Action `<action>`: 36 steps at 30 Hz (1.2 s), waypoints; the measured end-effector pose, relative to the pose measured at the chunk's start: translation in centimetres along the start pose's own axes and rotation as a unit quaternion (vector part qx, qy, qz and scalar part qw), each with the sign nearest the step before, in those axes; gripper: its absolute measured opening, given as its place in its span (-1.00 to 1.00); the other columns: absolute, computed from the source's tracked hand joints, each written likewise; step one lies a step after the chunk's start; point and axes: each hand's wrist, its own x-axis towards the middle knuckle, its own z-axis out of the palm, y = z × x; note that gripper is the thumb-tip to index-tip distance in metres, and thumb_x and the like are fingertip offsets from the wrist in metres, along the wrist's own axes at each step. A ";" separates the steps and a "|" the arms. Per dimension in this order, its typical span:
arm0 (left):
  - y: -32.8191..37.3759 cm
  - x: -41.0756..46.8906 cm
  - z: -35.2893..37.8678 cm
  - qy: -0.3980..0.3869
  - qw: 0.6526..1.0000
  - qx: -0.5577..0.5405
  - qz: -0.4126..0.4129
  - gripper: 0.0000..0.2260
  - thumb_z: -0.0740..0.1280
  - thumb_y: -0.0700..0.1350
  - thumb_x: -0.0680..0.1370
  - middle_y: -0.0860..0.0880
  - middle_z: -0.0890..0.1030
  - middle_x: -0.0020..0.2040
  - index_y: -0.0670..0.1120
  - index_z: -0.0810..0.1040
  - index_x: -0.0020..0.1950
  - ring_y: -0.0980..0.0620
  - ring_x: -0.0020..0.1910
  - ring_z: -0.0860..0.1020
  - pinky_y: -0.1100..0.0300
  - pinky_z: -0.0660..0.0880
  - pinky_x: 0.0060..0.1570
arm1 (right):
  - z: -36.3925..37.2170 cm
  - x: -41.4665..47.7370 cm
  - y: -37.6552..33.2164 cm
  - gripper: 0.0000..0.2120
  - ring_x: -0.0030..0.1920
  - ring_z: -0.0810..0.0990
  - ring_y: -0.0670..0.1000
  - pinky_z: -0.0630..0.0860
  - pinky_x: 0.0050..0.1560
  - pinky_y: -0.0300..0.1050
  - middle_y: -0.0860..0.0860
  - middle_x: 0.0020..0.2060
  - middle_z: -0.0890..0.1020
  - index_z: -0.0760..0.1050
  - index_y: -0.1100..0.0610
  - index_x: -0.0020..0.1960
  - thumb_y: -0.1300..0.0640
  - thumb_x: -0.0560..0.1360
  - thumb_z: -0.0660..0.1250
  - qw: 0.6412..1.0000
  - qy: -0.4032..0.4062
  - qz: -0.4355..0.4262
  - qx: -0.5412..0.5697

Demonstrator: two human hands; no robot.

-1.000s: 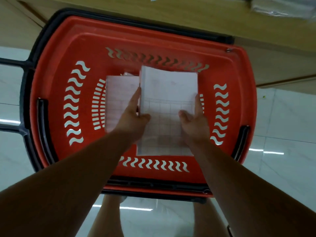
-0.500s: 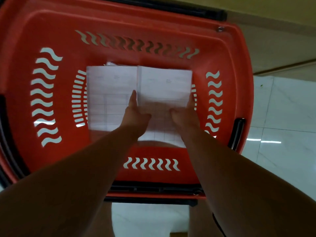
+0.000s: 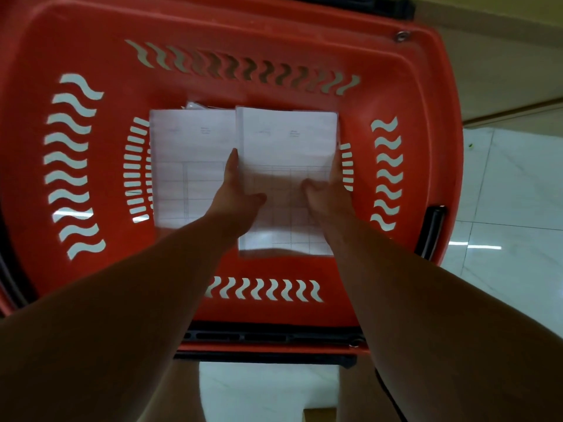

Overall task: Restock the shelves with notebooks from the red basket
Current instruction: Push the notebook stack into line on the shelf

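Note:
The red basket (image 3: 405, 95) fills the view below me. Two white stacks of notebooks lie side by side on its bottom, their covers printed with a faint grid. My left hand (image 3: 236, 193) clasps the left edge of the right notebook stack (image 3: 286, 138), fingers down its side and thumb on top. On the stack's right edge sits my right hand (image 3: 327, 187), thumb likewise on the cover. The left notebook stack (image 3: 189, 153) lies untouched beside my left wrist, with a few sheets peeking out behind it.
The basket stands on a pale glossy tiled floor (image 3: 511, 208). A black handle (image 3: 431, 233) folds down along the basket's right rim. Tan wooden shelving base (image 3: 502, 56) runs along the top right.
The view has closed in on the basket. My hands have gone lower with the right stack, which now lies level beside the left stack; both hands stay clasped on its edges.

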 end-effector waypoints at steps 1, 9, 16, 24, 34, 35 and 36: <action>0.0 0.0 0.0 0.002 1.000 -0.003 0.004 -0.13 0.35 -0.33 0.56 -0.05 0.27 0.53 0.22 -0.08 0.61 -0.18 0.45 0.36 -0.26 0.44 0.33 | 0.1 0.0 0.1 -0.14 0.49 0.32 0.21 0.39 0.42 0.16 0.04 0.62 0.11 -0.25 -0.20 0.62 -0.04 0.60 0.32 1.000 0.004 -0.002 0.004; 0.0 0.4 0.5 0.034 0.999 -0.026 0.022 -0.15 0.38 -0.30 0.55 -0.01 0.34 0.49 0.20 -0.04 0.62 -0.08 0.45 0.37 -0.19 0.42 0.38 | 0.4 -0.9 -0.2 -0.28 0.40 0.45 0.22 0.46 0.36 0.23 0.09 0.55 0.30 -0.13 -0.14 0.63 -0.13 0.64 0.22 0.998 0.048 0.013 -0.039; 0.7 -0.3 -0.7 0.002 0.999 0.022 0.047 -0.18 0.41 -0.23 0.54 0.00 0.33 0.49 0.18 0.00 0.60 -0.09 0.42 0.38 -0.21 0.46 0.32 | -1.9 -2.3 -0.6 -0.38 0.02 0.69 0.07 0.66 0.05 0.03 -0.06 0.21 0.61 0.03 -0.09 0.62 -0.07 0.65 0.23 0.998 0.023 -0.056 -0.024; 1.1 -1.4 -1.4 -0.026 0.998 -0.032 0.040 -0.30 0.46 -0.23 0.49 0.03 0.44 0.35 0.19 0.23 0.49 -0.11 0.32 0.45 -0.29 0.54 0.19 | -3.4 -4.1 -1.3 -0.37 0.07 0.64 -0.02 0.67 0.01 -0.08 0.01 0.57 0.31 0.02 -0.12 0.62 -0.01 0.65 0.25 0.993 -0.034 -0.093 0.071; 1.3 -2.0 -2.3 -0.068 0.997 -0.044 0.019 -0.31 0.41 -0.08 0.57 0.07 0.43 0.38 0.25 0.13 0.57 -0.06 0.28 0.47 -0.09 0.53 0.21 | -5.5 -7.0 -2.2 -0.33 0.52 0.35 -0.01 0.35 0.47 0.16 -0.21 0.53 0.34 -0.03 -0.30 0.59 0.12 0.67 0.23 0.975 -0.054 -0.145 0.157; 1.5 -2.3 -2.4 -0.079 0.995 -0.059 0.023 -0.32 0.41 -0.09 0.57 0.10 0.46 0.35 0.26 0.16 0.57 -0.03 0.26 0.49 0.00 0.55 0.16 | -6.0 -7.6 -2.4 -0.34 0.51 0.35 -0.02 0.35 0.48 0.17 -0.20 0.52 0.34 -0.01 -0.28 0.60 0.12 0.67 0.23 0.973 -0.053 -0.148 0.167; 1.7 -2.8 -2.6 -0.092 0.993 -0.074 0.026 -0.33 0.41 -0.10 0.57 0.14 0.49 0.31 0.26 0.17 0.56 0.02 0.24 0.51 0.08 0.56 0.12 | -6.5 -8.2 -2.5 -0.35 0.51 0.36 -0.03 0.36 0.47 0.17 -0.21 0.51 0.36 0.00 -0.26 0.60 0.14 0.67 0.22 0.971 -0.056 -0.147 0.182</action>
